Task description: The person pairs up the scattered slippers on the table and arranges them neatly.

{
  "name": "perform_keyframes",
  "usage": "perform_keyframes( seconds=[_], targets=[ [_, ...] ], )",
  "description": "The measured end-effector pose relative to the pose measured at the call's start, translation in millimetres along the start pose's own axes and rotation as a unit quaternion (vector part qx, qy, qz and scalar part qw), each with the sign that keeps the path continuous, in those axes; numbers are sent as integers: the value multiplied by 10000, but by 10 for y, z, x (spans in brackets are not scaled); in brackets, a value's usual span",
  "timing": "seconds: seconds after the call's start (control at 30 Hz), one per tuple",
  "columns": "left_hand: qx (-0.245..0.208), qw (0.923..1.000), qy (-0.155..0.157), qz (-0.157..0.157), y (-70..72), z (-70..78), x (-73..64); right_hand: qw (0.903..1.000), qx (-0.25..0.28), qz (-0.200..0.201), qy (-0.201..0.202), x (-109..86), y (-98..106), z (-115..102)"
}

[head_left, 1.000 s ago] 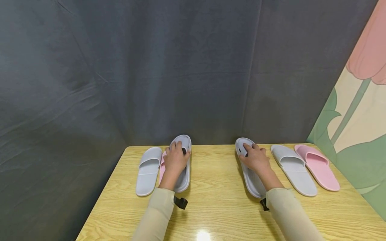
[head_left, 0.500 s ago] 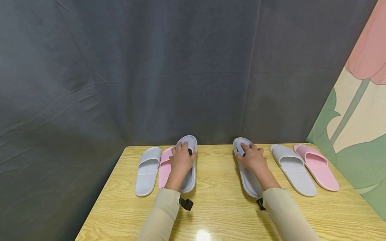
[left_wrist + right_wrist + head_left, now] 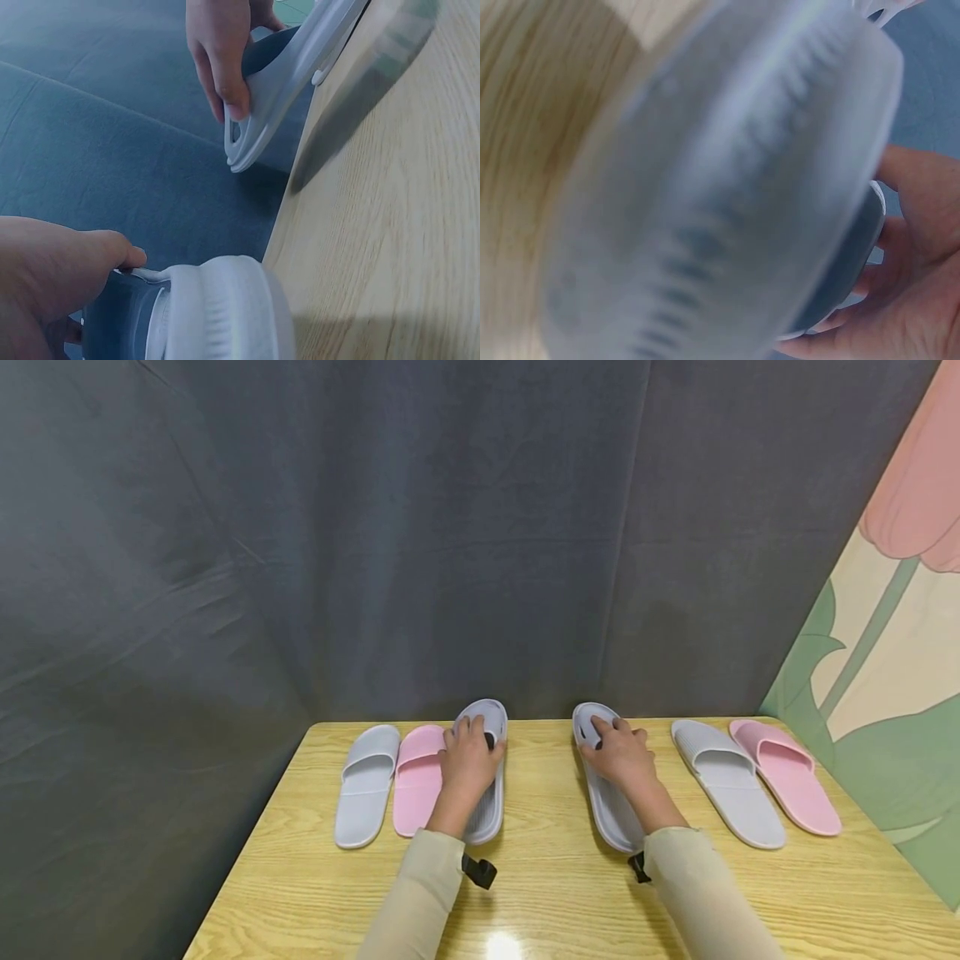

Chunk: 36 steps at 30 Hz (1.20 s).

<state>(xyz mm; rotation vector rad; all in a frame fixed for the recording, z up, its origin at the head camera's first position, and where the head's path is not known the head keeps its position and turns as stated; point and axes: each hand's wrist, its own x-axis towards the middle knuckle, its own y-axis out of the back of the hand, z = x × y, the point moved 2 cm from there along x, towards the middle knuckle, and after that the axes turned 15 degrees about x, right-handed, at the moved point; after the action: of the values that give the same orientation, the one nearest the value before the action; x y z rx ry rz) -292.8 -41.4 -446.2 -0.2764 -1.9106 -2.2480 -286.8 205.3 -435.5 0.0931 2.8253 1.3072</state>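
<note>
Hands grip one grey slipper each near the middle of the head view. The left hand [image 3: 468,760] has its fingers curled over the strap of the left grey slipper [image 3: 486,810], beside a pink slipper [image 3: 418,779]. The right hand [image 3: 618,753] clamps the right grey slipper [image 3: 609,810] on the wooden table [image 3: 555,893].

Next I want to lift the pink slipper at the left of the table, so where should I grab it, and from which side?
Probably by the strap band of the pink slipper, from above with fingers tucked into its near opening. It lies flat, sole down, wedged between the light grey slipper and the slipper under the left hand, so its side edges look hard to reach.
</note>
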Motion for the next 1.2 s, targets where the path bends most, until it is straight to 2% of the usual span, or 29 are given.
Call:
perform_keyframes(
  seconds=[0.3, 0.5, 0.8, 1.2],
  targets=[
    [-23, 9998, 0, 175, -50, 95, -10, 10000, 21, 15, -55, 1, -10, -13],
    [-7, 10000, 1, 70, -80, 180, 3, 10000, 38, 29, -20, 29, -42, -16],
    [-111, 9999, -2, -39, -161, 257, -23, 9997, 198, -31, -168, 56, -160, 1],
    [-71, 9998, -46, -184, -288, 395, -15, 9998, 115, -7, -189, 108, -241, -33]
  ],
)
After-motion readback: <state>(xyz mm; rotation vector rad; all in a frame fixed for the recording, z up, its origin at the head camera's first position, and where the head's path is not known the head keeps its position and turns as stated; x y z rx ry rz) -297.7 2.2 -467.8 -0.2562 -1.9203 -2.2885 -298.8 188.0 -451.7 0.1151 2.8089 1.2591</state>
